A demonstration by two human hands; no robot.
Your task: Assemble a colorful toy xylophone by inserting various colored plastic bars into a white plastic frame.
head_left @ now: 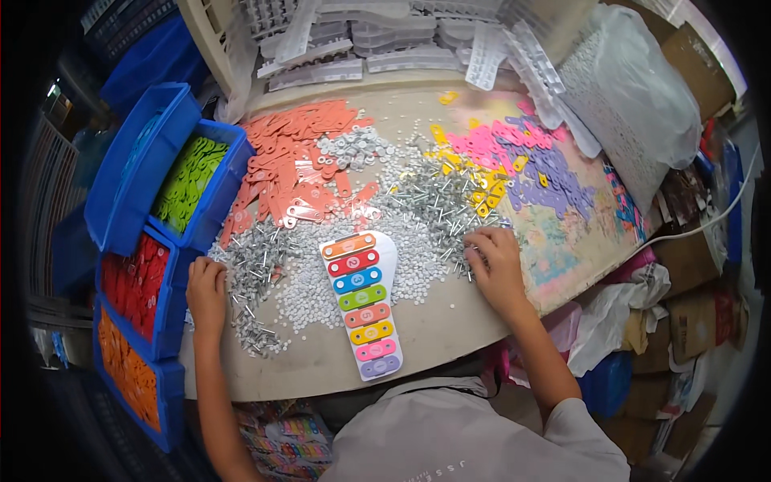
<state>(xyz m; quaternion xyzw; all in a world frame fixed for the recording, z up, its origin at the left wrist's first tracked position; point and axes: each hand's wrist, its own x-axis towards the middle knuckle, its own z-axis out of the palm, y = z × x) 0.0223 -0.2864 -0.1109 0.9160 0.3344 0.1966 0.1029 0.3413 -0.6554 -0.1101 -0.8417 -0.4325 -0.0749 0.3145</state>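
A toy xylophone (369, 305) lies in front of me, its white base carrying a row of coloured bars from orange at the far end to pale purple at the near end. My left hand (207, 296) rests at the left edge of a heap of small metal pins (261, 257), fingers curled together. On the other side, my right hand (496, 269) has its fingers bent in at the edge of a second pin heap (438, 197). Whatever either hand pinches is hidden. Small white caps (309, 281) spread around the xylophone. Neither hand touches it.
Coral bars (293, 132) pile at the far left; pink (490, 145), yellow and purple bars (554, 181) lie far right. Blue bins hold green (189, 181), red (136, 281) and orange bars (124, 369). White plastic bases (393, 36) stack behind; a plastic bag (634, 88) stands right.
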